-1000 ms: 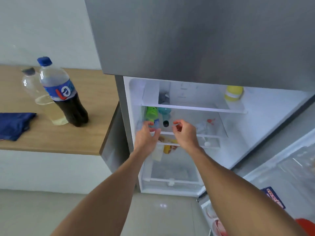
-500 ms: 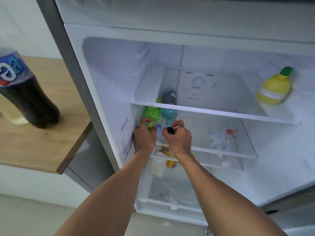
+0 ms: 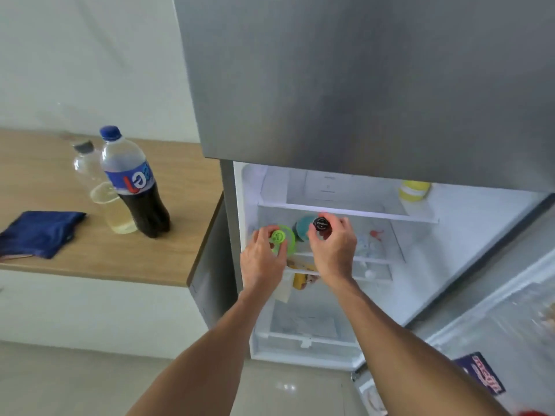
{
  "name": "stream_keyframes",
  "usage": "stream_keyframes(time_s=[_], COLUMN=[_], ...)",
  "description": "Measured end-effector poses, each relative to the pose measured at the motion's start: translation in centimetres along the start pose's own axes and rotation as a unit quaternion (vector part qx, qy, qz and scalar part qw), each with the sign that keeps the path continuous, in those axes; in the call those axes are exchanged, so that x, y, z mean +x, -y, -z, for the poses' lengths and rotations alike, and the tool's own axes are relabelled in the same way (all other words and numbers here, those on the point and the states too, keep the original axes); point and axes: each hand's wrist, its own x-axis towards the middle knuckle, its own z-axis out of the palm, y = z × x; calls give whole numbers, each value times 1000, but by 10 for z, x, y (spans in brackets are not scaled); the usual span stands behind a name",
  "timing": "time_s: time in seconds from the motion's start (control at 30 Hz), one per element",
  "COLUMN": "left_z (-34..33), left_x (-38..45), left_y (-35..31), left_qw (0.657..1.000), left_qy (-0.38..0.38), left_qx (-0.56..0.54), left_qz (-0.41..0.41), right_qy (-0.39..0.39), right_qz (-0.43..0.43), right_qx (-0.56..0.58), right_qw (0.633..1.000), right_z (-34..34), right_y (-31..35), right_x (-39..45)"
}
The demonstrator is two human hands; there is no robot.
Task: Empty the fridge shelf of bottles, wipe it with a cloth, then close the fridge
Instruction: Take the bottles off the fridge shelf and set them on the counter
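Note:
Both my hands reach into the open fridge at its middle shelf (image 3: pixel 372 261). My left hand (image 3: pixel 262 259) grips a green bottle (image 3: pixel 282 239) with a green cap at the shelf's left front. My right hand (image 3: pixel 333 250) is closed around a bottle with a black cap (image 3: pixel 320 225). A teal bottle (image 3: pixel 303 226) stands between them, partly hidden. A dark blue cloth (image 3: pixel 39 234) lies on the wooden counter (image 3: pixel 90 259) at the left.
A cola bottle (image 3: pixel 133 187) and a clear bottle of pale liquid (image 3: pixel 100 193) stand on the counter near the fridge. A yellow lemon-shaped bottle (image 3: pixel 413 190) sits on the upper shelf. The grey freezer door (image 3: pixel 360 85) hangs overhead. The open fridge door (image 3: pixel 495 325) is at the right.
The camera has pulled back and up, so the counter and cloth are in view again. Both hands have closed on the green and black-capped bottles and drawn them toward the shelf's front.

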Motion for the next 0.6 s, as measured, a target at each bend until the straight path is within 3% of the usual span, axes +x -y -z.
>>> stream_keyframes(time_s=[0.2, 0.3, 0.43, 0.6], left_z=[120, 193, 284, 364], left_x=[-43, -55, -53, -32], left_y=[-16, -16, -3, 25], left_qw=[997, 988, 985, 987], left_qy=[33, 73, 62, 41], left_qx=[31, 85, 111, 118], left_qz=[-64, -107, -121, -100], right_qy=[44, 142, 290, 336], right_qz=[0, -29, -42, 12], right_qx=[-42, -68, -102, -76], right_qw=[998, 987, 951, 939], right_z=[65, 88, 97, 70], right_y=[89, 137, 200, 271], right_x=[-50, -73, -92, -92])
